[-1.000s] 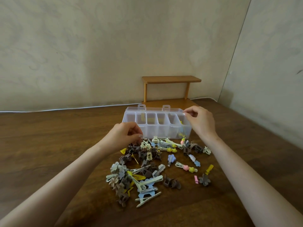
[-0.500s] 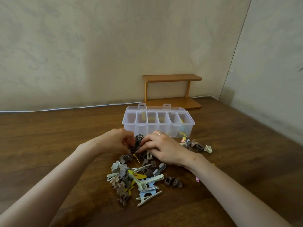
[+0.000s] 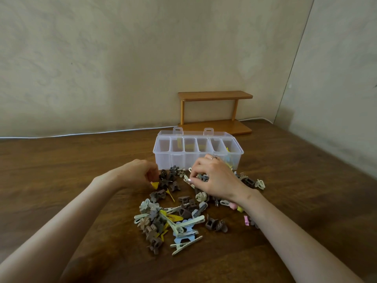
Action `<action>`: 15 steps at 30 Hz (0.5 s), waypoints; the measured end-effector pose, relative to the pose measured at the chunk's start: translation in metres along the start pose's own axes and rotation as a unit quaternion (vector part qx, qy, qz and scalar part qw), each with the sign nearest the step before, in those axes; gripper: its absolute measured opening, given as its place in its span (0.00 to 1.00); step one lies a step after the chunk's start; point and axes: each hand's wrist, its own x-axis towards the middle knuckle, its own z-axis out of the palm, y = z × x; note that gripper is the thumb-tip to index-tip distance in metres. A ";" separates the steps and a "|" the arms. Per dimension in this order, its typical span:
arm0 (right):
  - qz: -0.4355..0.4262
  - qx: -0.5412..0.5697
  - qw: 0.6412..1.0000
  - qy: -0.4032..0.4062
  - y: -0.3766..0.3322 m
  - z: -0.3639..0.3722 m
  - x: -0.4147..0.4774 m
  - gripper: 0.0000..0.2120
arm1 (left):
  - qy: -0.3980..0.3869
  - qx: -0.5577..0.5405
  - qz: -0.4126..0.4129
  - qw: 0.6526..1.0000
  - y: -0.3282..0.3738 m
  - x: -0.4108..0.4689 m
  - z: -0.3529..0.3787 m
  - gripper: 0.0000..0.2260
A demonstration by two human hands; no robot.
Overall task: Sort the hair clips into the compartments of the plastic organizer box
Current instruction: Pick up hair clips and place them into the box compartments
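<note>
The left hand (image 3: pixel 136 175), centre-left, is curling its fingers into the hair clips (image 3: pixel 175 219) heaped at centre frame; whether it is gripping one cannot be told. The organizer box (image 3: pixel 177 160) is standing open just above the heap. The right hand (image 3: pixel 217 179) is pinching a grey clip (image 3: pixel 204 177).

A small wooden shelf (image 3: pixel 215 96) stands on the dark wood surface (image 3: pixel 61 170) against beige walls (image 3: pixel 122 58).

Translucent plastic organizer box (image 3: pixel 163 160), wooden table (image 3: pixel 81 164)
</note>
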 end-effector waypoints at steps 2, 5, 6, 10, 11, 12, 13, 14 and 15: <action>0.011 0.017 1.000 -0.008 0.000 -0.003 -0.001 0.06 | -0.015 -0.018 0.009 1.000 0.002 -0.001 0.000 0.07; 0.016 0.023 0.999 -0.015 -0.001 -0.006 -0.002 0.04 | -0.038 -0.062 0.035 0.997 0.008 -0.002 -0.002 0.07; 0.014 0.031 0.999 -0.015 -0.002 -0.006 -0.003 0.03 | -0.039 -0.078 0.044 0.995 0.009 -0.002 -0.003 0.06; -0.037 0.076 0.995 -0.047 -0.018 -0.005 -0.006 0.04 | -0.057 -0.129 0.055 0.988 0.011 -0.006 -0.007 0.10; -0.053 0.072 0.994 -0.063 -0.023 -0.004 -0.006 0.05 | -0.073 -0.130 0.050 0.988 0.011 -0.007 -0.008 0.14; -0.069 0.059 0.993 -0.076 -0.028 -0.002 -0.006 0.06 | -0.090 -0.123 0.042 0.987 0.011 -0.008 -0.007 0.17; -0.081 0.041 0.992 -0.084 -0.032 0.001 -0.006 0.07 | -0.103 -0.108 0.035 0.988 0.011 -0.007 -0.007 0.19; -0.089 0.023 0.992 -0.087 -0.034 0.003 -0.006 0.08 | -0.107 -0.090 0.031 0.990 0.012 -0.007 -0.005 0.19; -0.091 0.009 0.992 -0.088 -0.034 0.004 -0.005 0.08 | -0.102 -0.078 0.030 0.991 0.012 -0.006 -0.004 0.18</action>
